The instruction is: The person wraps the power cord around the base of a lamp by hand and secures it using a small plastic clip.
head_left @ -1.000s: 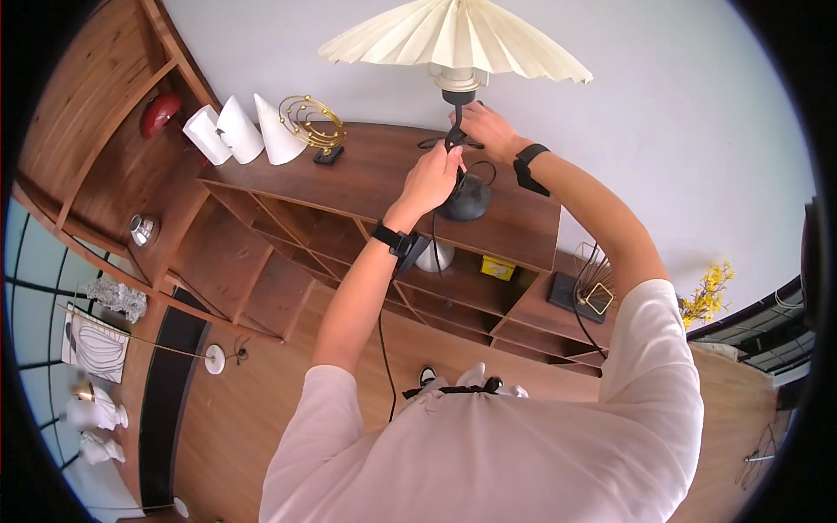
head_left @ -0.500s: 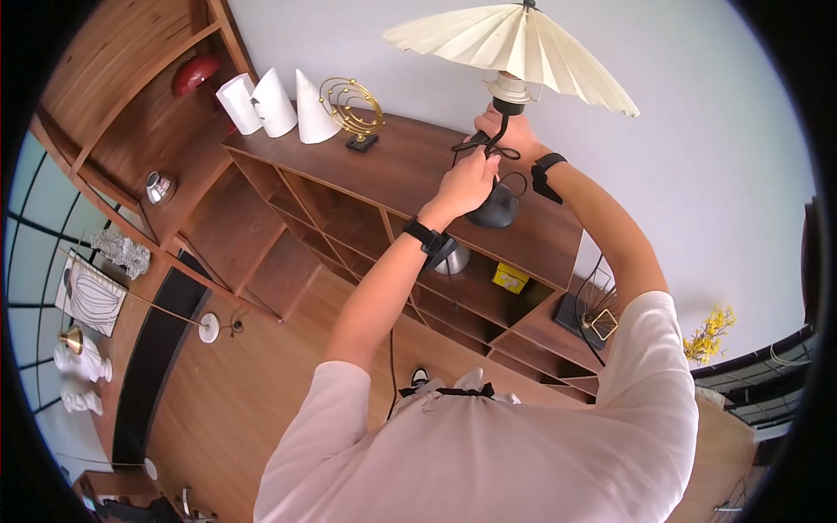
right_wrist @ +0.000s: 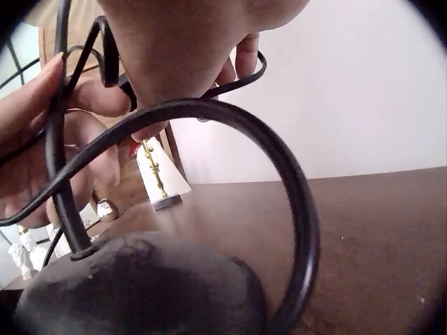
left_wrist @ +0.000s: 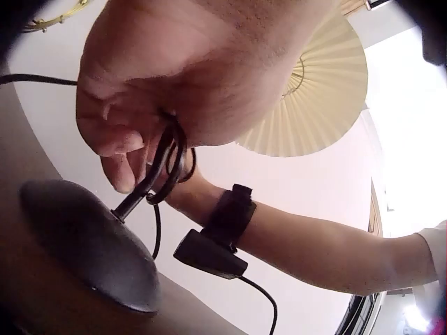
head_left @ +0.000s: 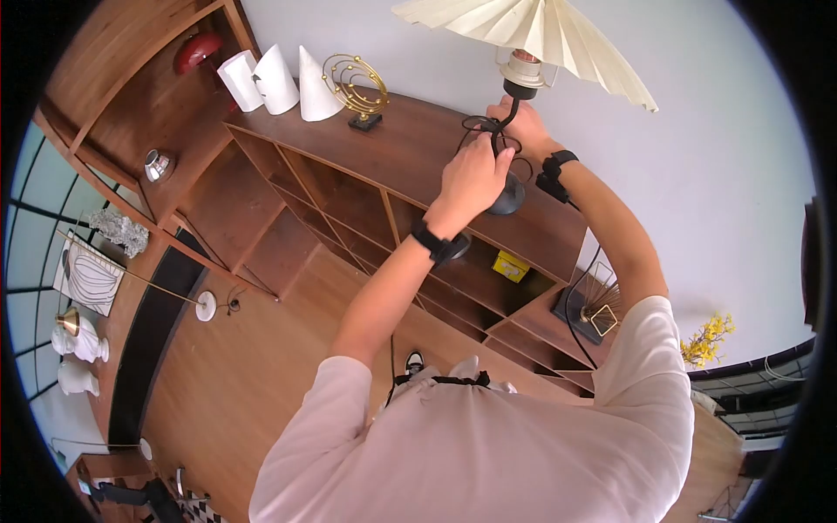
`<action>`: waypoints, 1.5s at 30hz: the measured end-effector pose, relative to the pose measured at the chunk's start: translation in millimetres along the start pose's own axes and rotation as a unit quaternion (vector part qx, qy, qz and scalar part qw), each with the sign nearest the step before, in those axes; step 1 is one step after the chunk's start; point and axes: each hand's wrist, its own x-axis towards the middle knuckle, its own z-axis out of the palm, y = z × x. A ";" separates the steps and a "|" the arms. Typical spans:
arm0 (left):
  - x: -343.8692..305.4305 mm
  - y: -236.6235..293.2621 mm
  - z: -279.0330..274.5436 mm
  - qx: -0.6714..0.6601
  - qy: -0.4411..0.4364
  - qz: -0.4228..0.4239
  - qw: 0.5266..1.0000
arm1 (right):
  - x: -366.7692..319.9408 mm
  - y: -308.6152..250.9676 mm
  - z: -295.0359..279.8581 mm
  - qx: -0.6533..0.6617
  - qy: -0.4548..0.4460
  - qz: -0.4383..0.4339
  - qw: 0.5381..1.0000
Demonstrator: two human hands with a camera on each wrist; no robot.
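Note:
A table lamp with a cream pleated shade [head_left: 532,26], black bent stem [head_left: 504,122] and round black base [head_left: 507,197] stands on the wooden cabinet. Black power cord [right_wrist: 297,188] makes loose loops round the stem. My left hand [head_left: 473,179] is in front of the stem, above the base, its curled fingers gripping the cord close against it. Behind the stem, below the socket [head_left: 520,77], my right hand [head_left: 523,126] pinches another part of the cord. In the right wrist view its fingers [right_wrist: 246,57] are partly hidden by its palm.
Left along the cabinet top [head_left: 410,139] stand a gold ring ornament [head_left: 357,87] and white paper-like shapes, among them a cone [head_left: 317,87]. Lower shelves hold a yellow box [head_left: 510,267]. A wire geometric ornament [head_left: 602,314] and yellow flowers [head_left: 708,340] are at the right.
The head view has swung so the scene sits further right. My left hand has turned, its back now facing up more, and the cord loops by the stem have shifted. My right hand stays behind the stem.

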 end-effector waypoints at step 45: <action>-212.9 -224.4 144.9 -0.157 -0.060 -0.101 0.981 | -4.1 -10.8 -11.6 -0.023 -0.074 0.125 0.989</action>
